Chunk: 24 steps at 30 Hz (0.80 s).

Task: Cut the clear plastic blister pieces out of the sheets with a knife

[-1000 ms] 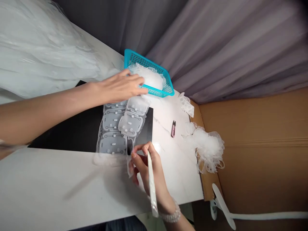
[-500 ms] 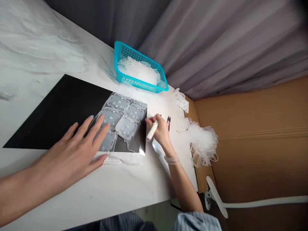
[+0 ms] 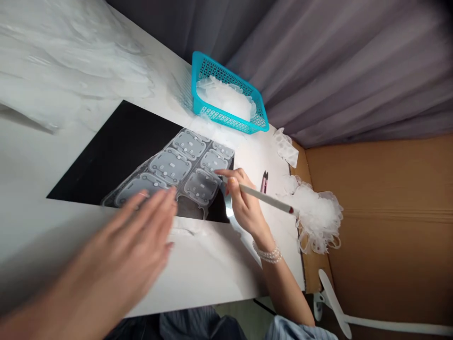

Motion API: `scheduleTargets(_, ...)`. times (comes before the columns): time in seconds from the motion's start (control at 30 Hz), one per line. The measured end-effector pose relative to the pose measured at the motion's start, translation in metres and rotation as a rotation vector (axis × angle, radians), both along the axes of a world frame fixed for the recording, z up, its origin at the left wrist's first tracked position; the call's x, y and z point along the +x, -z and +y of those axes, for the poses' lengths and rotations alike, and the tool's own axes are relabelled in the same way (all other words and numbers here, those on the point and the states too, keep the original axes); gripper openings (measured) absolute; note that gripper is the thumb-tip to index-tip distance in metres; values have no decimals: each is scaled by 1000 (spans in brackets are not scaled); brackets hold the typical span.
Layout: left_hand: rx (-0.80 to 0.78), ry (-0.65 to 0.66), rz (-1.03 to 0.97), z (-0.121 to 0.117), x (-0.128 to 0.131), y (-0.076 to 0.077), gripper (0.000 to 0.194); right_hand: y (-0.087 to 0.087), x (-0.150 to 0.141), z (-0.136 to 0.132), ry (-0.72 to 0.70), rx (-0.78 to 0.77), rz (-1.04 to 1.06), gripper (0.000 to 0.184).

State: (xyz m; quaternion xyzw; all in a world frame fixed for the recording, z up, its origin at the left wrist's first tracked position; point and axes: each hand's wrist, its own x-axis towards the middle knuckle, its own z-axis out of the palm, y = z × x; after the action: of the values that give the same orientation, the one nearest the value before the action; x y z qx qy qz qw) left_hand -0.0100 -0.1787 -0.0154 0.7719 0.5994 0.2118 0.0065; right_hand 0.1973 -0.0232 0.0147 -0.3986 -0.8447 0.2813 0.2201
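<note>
While the right hand (image 3: 244, 203) grips a pen (image 3: 269, 199), left hand (image 3: 130, 231) splayed

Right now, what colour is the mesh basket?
The mesh basket is bright turquoise, clearest in the head view.

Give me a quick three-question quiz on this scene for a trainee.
1. What does the right hand hold?
2. True or false: the blue basket holds clear plastic pieces.
3. Fill in the blank: the bead bracelet is on the ____ wrist.

Key: 1. A white stick. 2. True. 3. Right.
</note>
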Motion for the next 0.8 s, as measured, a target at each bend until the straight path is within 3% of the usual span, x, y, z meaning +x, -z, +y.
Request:
scheduleTargets(0.1, 34, 16, 126, 17, 32, 11, 55, 4, -2, -17, -144, -13, 77, 24)
scheduleTargets(0.17, 40, 3, 162, 24, 40, 19, 59, 10, -3, -25, -207, 5, 87, 18)
scheduleTargets(0.33, -3, 0, 140, 20, 37, 27, 64, 18, 2, -31, -309, 109, 72, 20)
scheduleTargets(0.57, -36, 3, 77, 18, 40, 27, 80, 20, 6, -31, -353, 122, 21, 26)
scheduleTargets(0.8, -84, 2, 69, 16, 42, 26, 77, 17, -1, -30, -404, 233, -66, 23)
